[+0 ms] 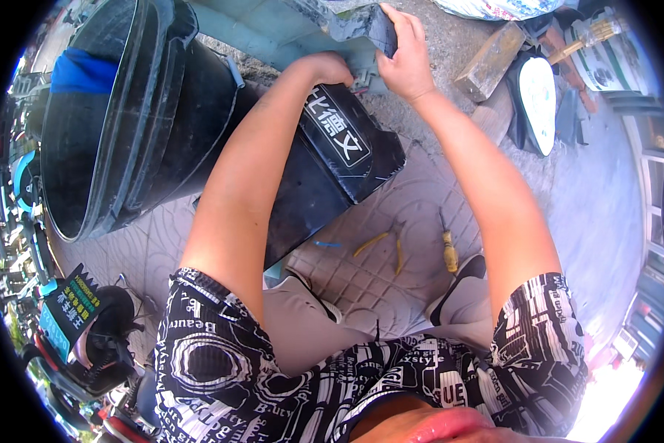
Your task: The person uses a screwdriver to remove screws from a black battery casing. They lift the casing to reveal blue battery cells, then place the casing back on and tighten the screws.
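My right hand (409, 63) is closed around the corner of a dark, shiny grey piece (365, 26) at the top, thumb on the near side and fingers over it. This piece adjoins a long blue-grey panel (273, 33). My left hand (328, 70) curls down beside the far end of a black box (332, 155) with a white printed label. What its fingertips pinch, if anything, is hidden. The box lies slanted on the paving, partly behind my left forearm. Near my feet are yellow-handled pliers (398, 251) and a yellow-handled screwdriver (450, 251).
A large black bin (155, 125) with blue cloth (84, 71) in it leans at the left. A rough block (490, 63), a white-and-black teardrop-shaped part (537, 103) and a white bucket (601, 63) stand at the upper right. Parked scooters line the left edge.
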Motion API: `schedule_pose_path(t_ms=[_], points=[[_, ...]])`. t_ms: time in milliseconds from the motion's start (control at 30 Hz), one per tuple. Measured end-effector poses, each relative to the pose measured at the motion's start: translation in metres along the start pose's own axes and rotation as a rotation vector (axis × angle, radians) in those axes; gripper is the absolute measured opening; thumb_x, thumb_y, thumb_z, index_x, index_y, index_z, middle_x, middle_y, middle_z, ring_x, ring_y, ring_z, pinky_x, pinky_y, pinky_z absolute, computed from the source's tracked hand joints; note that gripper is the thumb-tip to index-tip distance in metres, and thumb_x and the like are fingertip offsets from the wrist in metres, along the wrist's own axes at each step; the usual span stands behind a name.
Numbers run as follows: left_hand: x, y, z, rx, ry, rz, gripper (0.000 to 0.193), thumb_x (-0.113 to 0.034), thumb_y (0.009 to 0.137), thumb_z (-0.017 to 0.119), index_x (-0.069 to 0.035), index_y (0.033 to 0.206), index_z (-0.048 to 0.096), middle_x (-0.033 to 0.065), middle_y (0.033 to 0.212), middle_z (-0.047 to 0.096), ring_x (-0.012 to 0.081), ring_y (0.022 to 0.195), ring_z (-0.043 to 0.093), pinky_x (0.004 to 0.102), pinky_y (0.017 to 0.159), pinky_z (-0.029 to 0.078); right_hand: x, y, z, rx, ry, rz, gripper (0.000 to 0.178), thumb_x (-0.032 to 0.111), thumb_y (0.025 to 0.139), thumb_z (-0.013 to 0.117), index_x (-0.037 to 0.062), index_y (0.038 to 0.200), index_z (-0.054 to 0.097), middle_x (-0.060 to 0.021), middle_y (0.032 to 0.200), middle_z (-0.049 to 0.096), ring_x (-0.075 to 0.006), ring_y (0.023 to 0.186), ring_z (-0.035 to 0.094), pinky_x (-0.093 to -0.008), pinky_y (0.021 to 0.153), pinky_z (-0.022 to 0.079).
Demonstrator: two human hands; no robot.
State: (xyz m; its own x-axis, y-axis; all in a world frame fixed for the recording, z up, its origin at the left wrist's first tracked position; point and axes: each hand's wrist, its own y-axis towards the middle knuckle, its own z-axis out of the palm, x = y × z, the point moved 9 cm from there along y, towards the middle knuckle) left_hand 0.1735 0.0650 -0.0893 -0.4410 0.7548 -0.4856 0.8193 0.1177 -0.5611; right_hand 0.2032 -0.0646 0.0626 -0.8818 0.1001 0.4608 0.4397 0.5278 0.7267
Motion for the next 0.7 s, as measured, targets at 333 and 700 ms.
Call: schedule_pose_path(t_ms=[333, 700], points=[[-0.003, 0.004, 0.006, 0.076, 0.091, 0.049, 0.046, -0.037, 0.067, 0.076, -0.006, 0.100, 0.069, 0.0104, 0.100, 0.067, 0.0228, 0.094, 0.060, 0.0339, 0.083, 0.045, -0.053, -0.005, 0.007, 0.108, -0.089, 0.112, 0.065, 0.002, 0.070, 0.052, 0.0015, 0.134, 0.037, -0.0220, 0.124, 0.047, -0.0374, 0.114, 0.047, -0.0426, 0.099, 0.039], [-0.027, -0.012, -0.003, -0.025, 0.226, 0.165, 0.036, -0.031, 0.067, 0.077, -0.006, 0.093, 0.071, 0.0104, 0.090, 0.068, 0.0238, 0.080, 0.063, 0.0345, 0.076, 0.048, -0.066, -0.026, -0.005, 0.119, -0.084, 0.381, 0.072, 0.020, 0.069, 0.066, -0.0007, 0.132, 0.041, -0.0237, 0.115, 0.049, -0.0396, 0.112, 0.047, -0.0434, 0.098, 0.040]])
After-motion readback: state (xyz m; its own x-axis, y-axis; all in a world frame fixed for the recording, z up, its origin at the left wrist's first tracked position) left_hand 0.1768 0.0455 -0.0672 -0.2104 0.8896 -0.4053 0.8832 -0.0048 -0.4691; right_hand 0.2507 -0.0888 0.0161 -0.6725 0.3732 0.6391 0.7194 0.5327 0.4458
